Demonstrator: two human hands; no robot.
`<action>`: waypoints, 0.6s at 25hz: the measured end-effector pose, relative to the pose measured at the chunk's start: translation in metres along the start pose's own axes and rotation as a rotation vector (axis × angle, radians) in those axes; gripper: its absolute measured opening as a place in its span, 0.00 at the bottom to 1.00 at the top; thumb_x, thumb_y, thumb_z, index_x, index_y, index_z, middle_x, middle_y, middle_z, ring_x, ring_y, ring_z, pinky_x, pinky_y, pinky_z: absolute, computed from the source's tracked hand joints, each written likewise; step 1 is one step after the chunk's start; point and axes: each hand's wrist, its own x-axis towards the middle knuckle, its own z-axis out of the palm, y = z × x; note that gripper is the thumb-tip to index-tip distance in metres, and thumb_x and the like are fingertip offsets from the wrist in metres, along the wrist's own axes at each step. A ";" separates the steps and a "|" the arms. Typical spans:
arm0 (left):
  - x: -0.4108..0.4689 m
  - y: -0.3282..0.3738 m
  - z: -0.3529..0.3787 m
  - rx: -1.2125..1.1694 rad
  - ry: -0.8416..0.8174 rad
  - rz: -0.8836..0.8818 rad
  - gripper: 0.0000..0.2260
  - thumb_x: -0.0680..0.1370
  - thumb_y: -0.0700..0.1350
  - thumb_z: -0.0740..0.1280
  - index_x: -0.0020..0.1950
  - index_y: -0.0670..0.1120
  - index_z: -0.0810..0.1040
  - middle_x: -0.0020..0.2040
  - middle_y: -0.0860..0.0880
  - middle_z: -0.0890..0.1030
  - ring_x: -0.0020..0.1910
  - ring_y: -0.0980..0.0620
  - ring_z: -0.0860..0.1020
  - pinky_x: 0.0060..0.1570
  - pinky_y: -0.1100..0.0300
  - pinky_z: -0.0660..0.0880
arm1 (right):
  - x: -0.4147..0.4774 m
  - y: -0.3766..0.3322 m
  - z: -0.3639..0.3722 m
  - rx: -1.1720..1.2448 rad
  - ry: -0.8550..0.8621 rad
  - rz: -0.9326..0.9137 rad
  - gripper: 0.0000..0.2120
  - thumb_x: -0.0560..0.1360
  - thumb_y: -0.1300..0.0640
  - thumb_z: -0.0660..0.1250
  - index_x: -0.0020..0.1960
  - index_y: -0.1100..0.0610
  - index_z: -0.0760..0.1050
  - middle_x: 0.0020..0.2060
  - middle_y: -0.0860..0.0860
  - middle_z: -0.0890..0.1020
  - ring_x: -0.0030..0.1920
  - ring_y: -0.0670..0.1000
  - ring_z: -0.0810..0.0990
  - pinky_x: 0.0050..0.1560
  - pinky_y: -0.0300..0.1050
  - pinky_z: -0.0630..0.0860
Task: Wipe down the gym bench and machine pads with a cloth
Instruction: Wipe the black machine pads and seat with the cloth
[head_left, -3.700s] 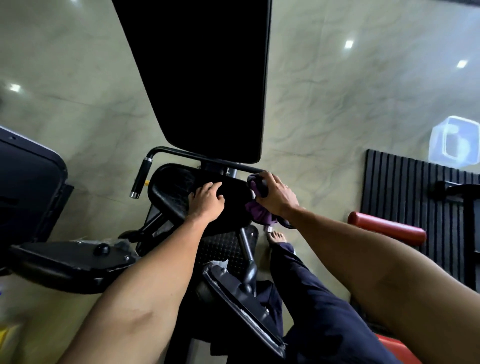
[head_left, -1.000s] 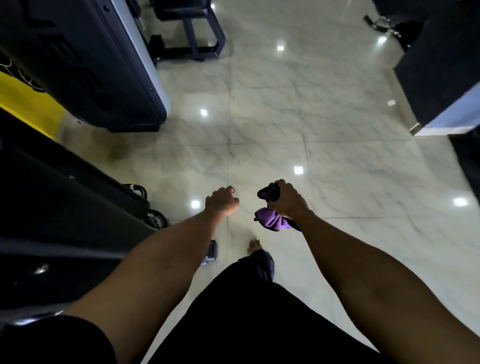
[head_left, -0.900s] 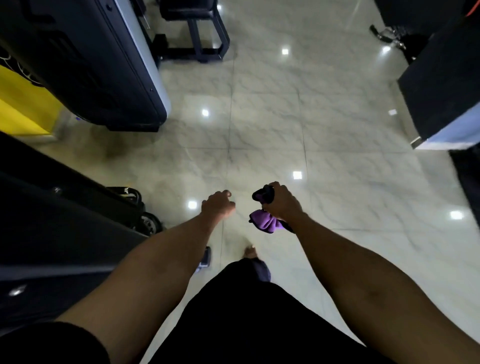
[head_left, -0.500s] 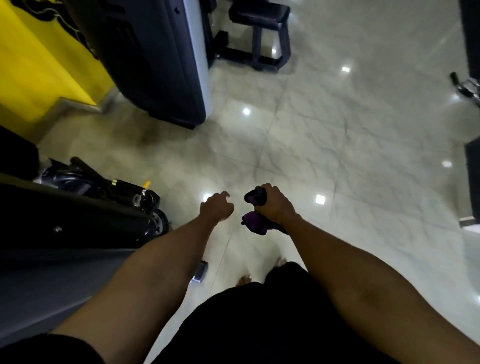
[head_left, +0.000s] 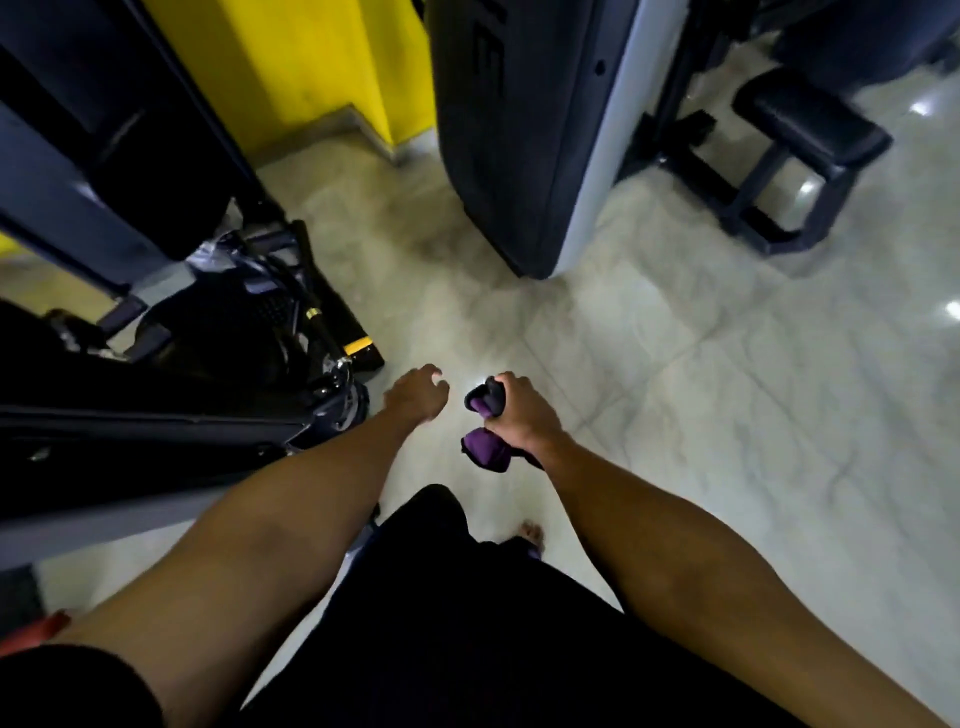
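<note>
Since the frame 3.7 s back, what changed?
The left hand came off the black seat pad and now hangs empty, fingers loosely curled. The person walked away from that machine onto open glossy tiled floor, a dark grey-edged machine housing ahead. Unchanged: the right hand grips the crumpled purple cloth.

Raised letters on the dark machine cover (head_left: 519, 156) are cut off and too blurred to read.
</note>
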 end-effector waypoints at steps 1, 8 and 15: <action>0.006 -0.002 -0.003 -0.016 0.016 -0.035 0.18 0.83 0.52 0.58 0.72 0.50 0.72 0.72 0.43 0.73 0.69 0.40 0.72 0.67 0.50 0.70 | 0.014 -0.007 -0.007 -0.014 -0.038 -0.023 0.30 0.73 0.45 0.73 0.70 0.53 0.69 0.64 0.57 0.74 0.61 0.61 0.79 0.58 0.57 0.78; 0.078 -0.038 -0.036 -0.135 0.044 -0.242 0.21 0.82 0.55 0.57 0.75 0.51 0.69 0.75 0.44 0.71 0.71 0.40 0.72 0.68 0.46 0.71 | 0.136 -0.060 -0.041 -0.177 -0.222 -0.204 0.29 0.75 0.45 0.72 0.72 0.52 0.67 0.66 0.55 0.73 0.62 0.60 0.78 0.59 0.53 0.76; 0.142 -0.047 -0.125 -0.295 0.177 -0.387 0.20 0.80 0.52 0.61 0.71 0.49 0.73 0.68 0.44 0.76 0.67 0.41 0.75 0.67 0.47 0.71 | 0.258 -0.154 -0.073 -0.302 -0.320 -0.376 0.28 0.74 0.46 0.72 0.71 0.50 0.68 0.66 0.54 0.72 0.64 0.60 0.77 0.60 0.53 0.75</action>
